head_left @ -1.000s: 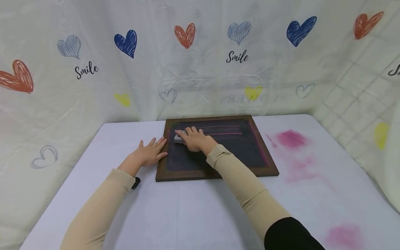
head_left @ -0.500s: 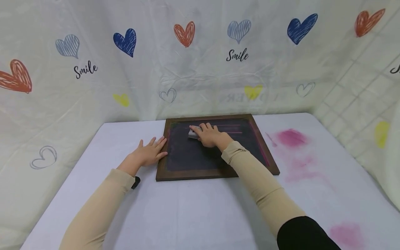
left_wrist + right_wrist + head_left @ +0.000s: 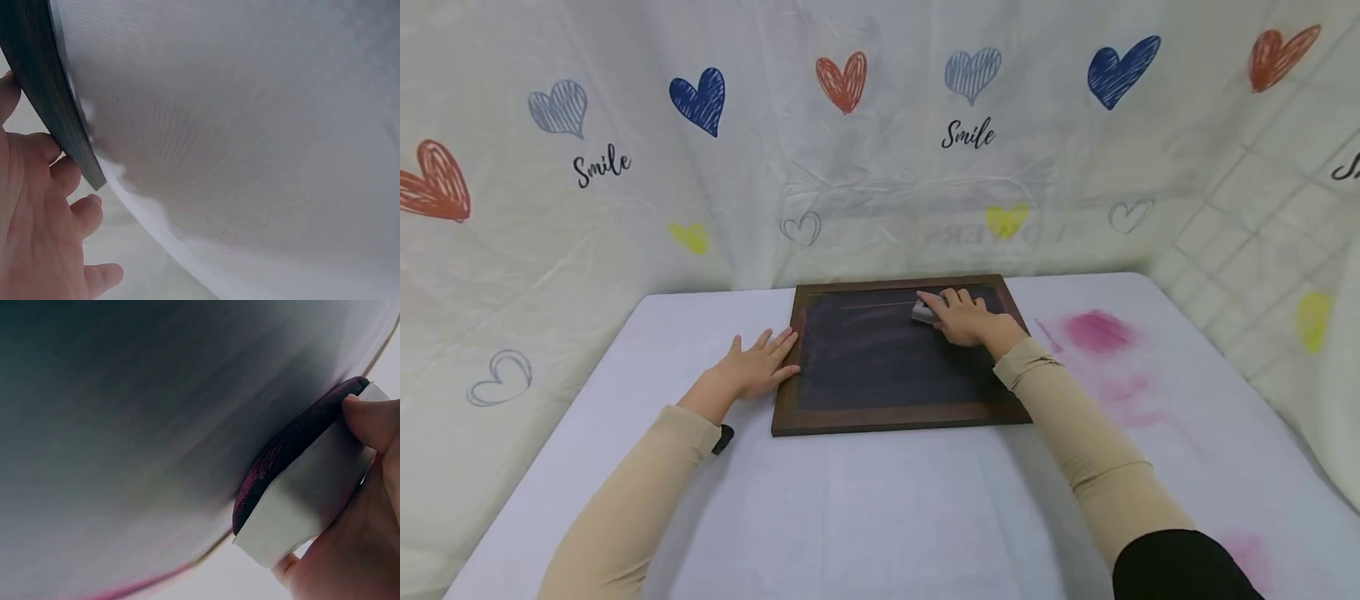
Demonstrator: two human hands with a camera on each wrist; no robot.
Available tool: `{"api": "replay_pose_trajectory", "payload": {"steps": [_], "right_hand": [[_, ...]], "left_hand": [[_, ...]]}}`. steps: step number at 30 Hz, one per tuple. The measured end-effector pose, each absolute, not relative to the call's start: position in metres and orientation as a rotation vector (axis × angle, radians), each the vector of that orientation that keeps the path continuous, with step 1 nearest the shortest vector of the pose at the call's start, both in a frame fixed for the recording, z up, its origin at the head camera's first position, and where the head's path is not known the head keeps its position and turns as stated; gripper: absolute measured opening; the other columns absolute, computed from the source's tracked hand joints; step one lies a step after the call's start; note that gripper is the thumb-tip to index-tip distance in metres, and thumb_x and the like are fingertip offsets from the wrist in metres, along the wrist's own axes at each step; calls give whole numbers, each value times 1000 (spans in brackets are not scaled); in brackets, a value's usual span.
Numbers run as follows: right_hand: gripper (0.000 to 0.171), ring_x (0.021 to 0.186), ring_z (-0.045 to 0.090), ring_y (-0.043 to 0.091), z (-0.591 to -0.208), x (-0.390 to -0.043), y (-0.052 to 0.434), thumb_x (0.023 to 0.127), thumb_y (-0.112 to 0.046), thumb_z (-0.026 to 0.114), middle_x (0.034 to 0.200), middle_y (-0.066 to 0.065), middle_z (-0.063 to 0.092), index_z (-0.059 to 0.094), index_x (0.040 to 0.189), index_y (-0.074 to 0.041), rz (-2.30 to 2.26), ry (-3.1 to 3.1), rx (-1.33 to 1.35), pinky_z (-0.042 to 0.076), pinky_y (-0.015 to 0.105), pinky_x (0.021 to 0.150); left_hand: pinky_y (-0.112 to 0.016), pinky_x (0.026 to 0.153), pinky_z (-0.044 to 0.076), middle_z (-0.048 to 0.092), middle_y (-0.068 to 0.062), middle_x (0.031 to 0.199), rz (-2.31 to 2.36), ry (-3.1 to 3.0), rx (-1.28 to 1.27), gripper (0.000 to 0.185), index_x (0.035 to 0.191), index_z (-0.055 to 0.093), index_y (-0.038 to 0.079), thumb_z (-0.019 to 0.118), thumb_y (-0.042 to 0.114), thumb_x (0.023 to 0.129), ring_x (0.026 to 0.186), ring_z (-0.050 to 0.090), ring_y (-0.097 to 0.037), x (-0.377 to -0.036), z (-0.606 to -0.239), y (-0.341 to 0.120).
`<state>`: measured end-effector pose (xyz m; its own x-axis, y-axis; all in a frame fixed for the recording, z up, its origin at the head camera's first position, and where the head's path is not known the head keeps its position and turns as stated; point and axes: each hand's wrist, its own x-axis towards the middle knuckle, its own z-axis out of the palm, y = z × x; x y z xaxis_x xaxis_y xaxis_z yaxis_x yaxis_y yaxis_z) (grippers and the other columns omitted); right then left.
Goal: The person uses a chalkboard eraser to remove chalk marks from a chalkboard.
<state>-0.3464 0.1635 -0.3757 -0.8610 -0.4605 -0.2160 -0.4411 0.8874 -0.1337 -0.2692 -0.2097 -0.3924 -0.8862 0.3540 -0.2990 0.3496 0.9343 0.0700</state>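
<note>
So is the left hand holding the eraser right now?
No: in the head view the left hand lies flat against the chalkboard's left frame, while the right hand grips the eraser.

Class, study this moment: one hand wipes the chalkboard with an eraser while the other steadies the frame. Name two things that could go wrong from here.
1. The right hand holds the eraser close to the chalkboard frame's far right corner; a longer stroke might bump the frame or run onto the table.
2. The eraser's felt is loaded with pink dust, so it may smear rather than clear the remaining pink line.
</note>
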Motion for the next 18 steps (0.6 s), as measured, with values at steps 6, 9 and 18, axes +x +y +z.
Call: {"api": "replay_pose_trajectory", "payload": {"steps": [6, 9, 18], "right_hand": [[64, 141, 24, 50, -378, -343, 204, 112, -19, 44, 158, 30, 21, 9, 166, -15, -159, 2850, -591, 29, 65, 106], [64, 141, 22, 51, -377, -342, 214, 111, -18, 44, 158, 31, 20, 11, 166, -15, -205, 2861, -554, 27, 67, 106], [64, 142, 18, 50, -374, -343, 202, 111, -19, 42, 159, 30, 17, 9, 166, -16, -249, 2860, -451, 22, 66, 108]], "left_hand": [[-75, 114, 4, 7, -13, 171, 17, 2784, 528, 73, 165, 11, 5, 34, 49, 111, 155, 9, -41, -268, -394, -210], [-75, 114, 4, 7, -13, 171, 10, 2784, 523, 73, 165, 11, 6, 34, 49, 111, 155, 9, -40, -268, -392, -209], [-74, 114, 3, 7, -13, 171, -12, 2776, 523, 74, 165, 9, 6, 34, 50, 111, 155, 8, -40, -269, -390, -209]]}}
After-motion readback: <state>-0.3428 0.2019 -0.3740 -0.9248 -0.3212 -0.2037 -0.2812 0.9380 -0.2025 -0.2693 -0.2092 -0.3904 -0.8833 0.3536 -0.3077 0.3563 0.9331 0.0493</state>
